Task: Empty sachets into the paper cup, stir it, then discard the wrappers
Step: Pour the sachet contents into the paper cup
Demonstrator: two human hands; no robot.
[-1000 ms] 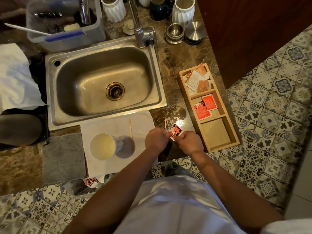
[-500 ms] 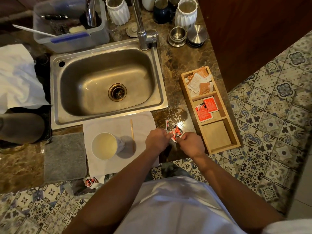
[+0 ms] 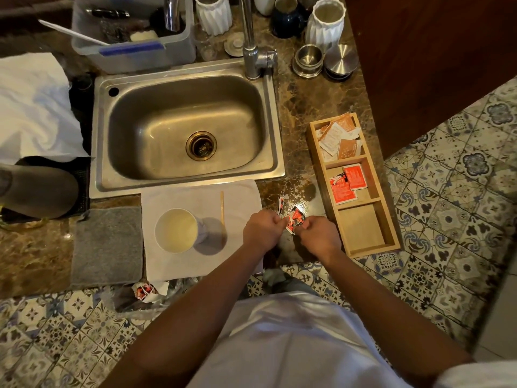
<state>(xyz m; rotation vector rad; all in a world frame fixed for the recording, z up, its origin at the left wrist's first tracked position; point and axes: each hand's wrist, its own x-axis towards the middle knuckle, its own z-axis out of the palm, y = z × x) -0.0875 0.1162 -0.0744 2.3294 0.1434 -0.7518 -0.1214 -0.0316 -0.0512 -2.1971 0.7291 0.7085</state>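
Over marble counter [image 3: 305,107], crumpled red sachet [image 3: 295,221]

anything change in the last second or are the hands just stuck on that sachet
Nothing visibly changed. Both hands, left and right, still pinch the red sachet between them over the counter; only the camera shifted slightly. The paper cup, wooden stirrer and sachet tray sit where they were.

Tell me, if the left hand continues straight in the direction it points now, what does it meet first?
The left hand points right toward the right hand, so it would probably meet the red sachet pinched between them first, then the right hand itself.
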